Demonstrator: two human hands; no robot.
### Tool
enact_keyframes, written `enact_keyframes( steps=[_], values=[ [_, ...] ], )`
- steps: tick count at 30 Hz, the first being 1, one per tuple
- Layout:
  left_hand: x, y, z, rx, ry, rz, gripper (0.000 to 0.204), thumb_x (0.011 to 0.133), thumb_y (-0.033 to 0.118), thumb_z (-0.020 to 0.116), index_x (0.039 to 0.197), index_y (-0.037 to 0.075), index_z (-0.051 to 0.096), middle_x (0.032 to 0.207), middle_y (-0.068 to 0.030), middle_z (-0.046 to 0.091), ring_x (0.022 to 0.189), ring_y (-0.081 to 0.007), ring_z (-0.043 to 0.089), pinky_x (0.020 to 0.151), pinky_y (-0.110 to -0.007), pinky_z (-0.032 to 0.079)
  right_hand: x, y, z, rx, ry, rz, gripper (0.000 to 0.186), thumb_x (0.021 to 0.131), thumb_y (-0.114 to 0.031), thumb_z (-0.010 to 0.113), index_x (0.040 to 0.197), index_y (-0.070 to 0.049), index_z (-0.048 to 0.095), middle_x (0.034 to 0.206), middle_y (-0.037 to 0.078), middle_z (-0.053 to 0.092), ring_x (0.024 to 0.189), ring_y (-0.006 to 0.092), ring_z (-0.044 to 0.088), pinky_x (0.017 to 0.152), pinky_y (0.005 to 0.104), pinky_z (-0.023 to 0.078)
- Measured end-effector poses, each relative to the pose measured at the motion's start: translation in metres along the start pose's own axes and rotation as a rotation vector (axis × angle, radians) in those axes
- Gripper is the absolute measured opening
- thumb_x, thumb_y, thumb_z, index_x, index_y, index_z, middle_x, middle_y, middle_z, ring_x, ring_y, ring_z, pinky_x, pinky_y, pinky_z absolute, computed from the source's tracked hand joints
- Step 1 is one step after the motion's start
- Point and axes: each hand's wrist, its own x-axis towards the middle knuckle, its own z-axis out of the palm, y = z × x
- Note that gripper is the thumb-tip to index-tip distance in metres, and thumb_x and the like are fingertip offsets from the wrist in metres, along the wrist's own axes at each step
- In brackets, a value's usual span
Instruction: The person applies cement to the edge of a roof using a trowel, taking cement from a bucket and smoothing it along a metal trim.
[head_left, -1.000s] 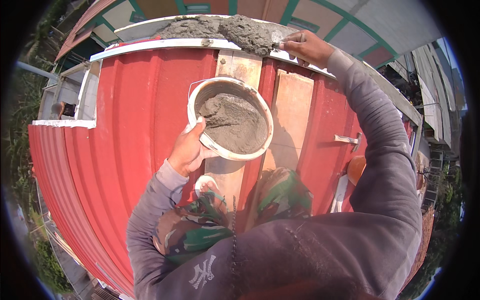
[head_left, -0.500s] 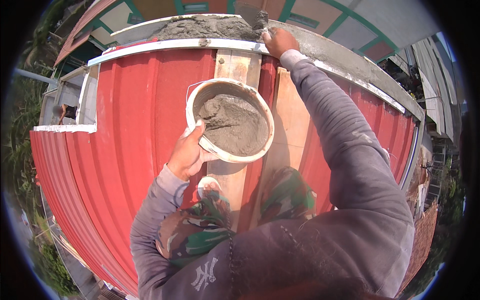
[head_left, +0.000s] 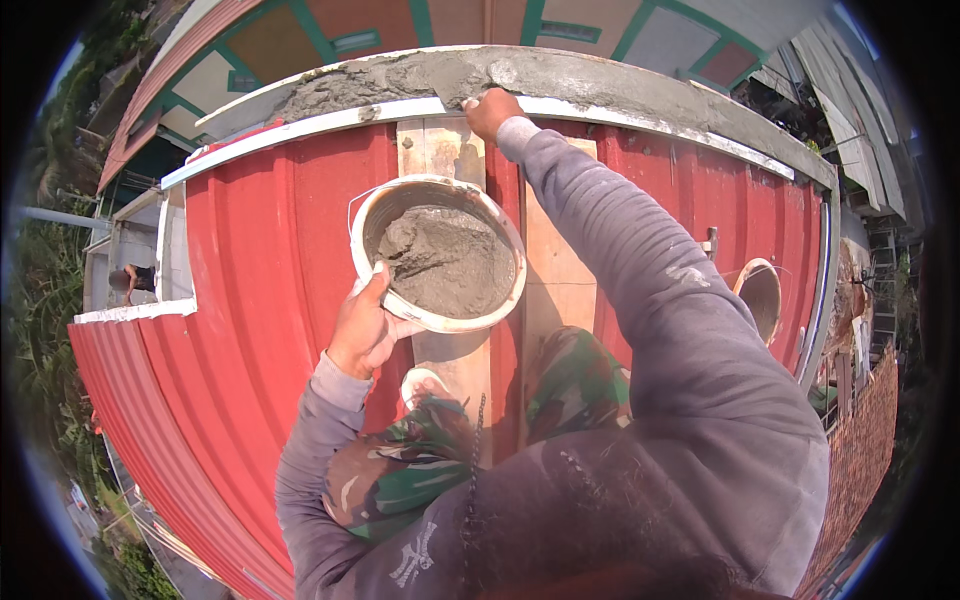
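Note:
My left hand grips the near left rim of a pale bucket, thumb over the edge. Grey wet mortar partly fills it, with a scooped hollow on its left side. Ahead, my right hand is closed round the handle of a trowel. Its mortar-smeared blade lies against the top of the wall and blends with the grey there. Left of the blade the mortar is rough; to the right it looks smoother.
Red ribbed metal roofing spreads around wooden planks under and ahead of me. A second bucket stands at right. White trim runs along the wall's near side. Another person is far left, below roof level.
My right hand has come lower and left, bringing the trowel and its mortar down onto the wall top. The bucket shifts slightly left in view, and the second bucket now shows.

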Motion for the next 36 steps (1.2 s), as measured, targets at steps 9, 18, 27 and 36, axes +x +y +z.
enact_keyframes(
  steps=[9, 18, 27, 36],
  values=[
    [0.002, -0.001, 0.005, -0.011, 0.005, -0.006, 0.056, 0.118, 0.039, 0.043, 0.161, 0.003, 0.036, 0.155, -0.0210, 0.056, 0.135, -0.0396, 0.064, 0.107, -0.064, 0.059, 0.002, 0.071, -0.049, 0.520, -0.016, 0.234, 0.044, 0.108, -0.038, 0.063, 0.111, 0.006, 0.070, 0.092, 0.017, 0.073, 0.073, 0.0254, 0.072, 0.062, 0.0419, 0.061],
    [-0.004, -0.001, -0.004, -0.062, 0.028, 0.000, 0.057, 0.118, 0.039, 0.044, 0.160, 0.002, 0.037, 0.155, -0.0209, 0.056, 0.136, -0.0401, 0.063, 0.109, -0.064, 0.057, 0.019, -0.059, 0.058, 1.025, -0.257, 0.336, 0.038, 0.109, -0.030, 0.055, 0.125, 0.004, 0.058, 0.097, 0.021, 0.070, 0.074, 0.0290, 0.070, 0.061, 0.0464, 0.061],
    [-0.003, 0.002, 0.002, -0.052, 0.023, -0.029, 0.056, 0.119, 0.038, 0.043, 0.161, 0.002, 0.035, 0.156, -0.0215, 0.055, 0.139, -0.0405, 0.061, 0.111, -0.066, 0.055, 0.031, -0.136, 0.090, 0.449, -0.391, 0.072, 0.032, 0.106, -0.018, 0.053, 0.108, 0.008, 0.072, 0.095, 0.027, 0.079, 0.075, 0.0330, 0.080, 0.072, 0.0461, 0.067],
    [0.006, 0.000, 0.003, -0.019, -0.039, -0.029, 0.055, 0.119, 0.037, 0.042, 0.163, 0.005, 0.034, 0.157, -0.0207, 0.055, 0.139, -0.0401, 0.061, 0.110, -0.065, 0.056, 0.027, 0.001, -0.021, -0.063, -0.085, 0.026, 0.048, 0.109, -0.039, 0.063, 0.100, 0.006, 0.077, 0.081, 0.019, 0.078, 0.070, 0.0295, 0.078, 0.061, 0.0435, 0.063]
  ],
)
